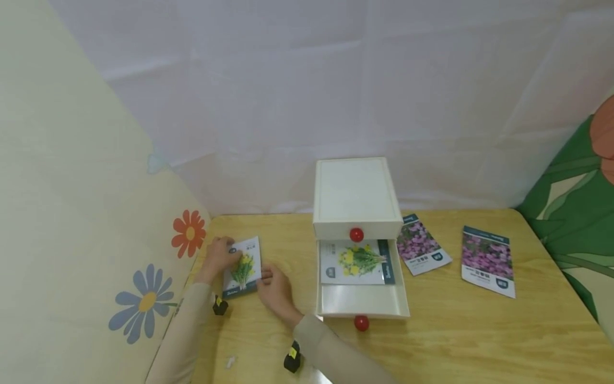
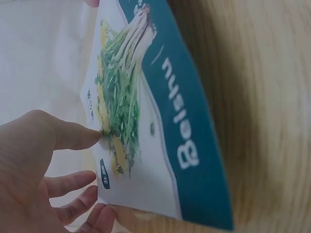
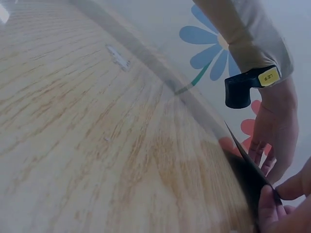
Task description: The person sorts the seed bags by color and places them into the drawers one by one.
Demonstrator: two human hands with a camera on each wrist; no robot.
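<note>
A seed packet (image 1: 245,274) with yellow flowers and green stems is raised, tilted, off the left part of the table. My left hand (image 1: 218,260) holds its left side; in the left wrist view the thumb (image 2: 80,137) presses on the printed face while fingers meet the edge. At the opposite edge, my right hand (image 1: 276,290) pinches the packet between thumb and fingers, as the right wrist view shows. A similar packet (image 1: 360,261) lies in the pulled-out lower drawer (image 1: 362,301) of a white cabinet (image 1: 352,189), right of my hands.
Two packets with purple flowers (image 1: 419,245) (image 1: 486,261) lie right of the cabinet. Red knobs (image 1: 356,234) sit on both drawers. A small whitish scrap (image 1: 231,362) lies near the front of the wooden table (image 1: 455,330). Flower-printed cloth (image 1: 96,224) borders the left side.
</note>
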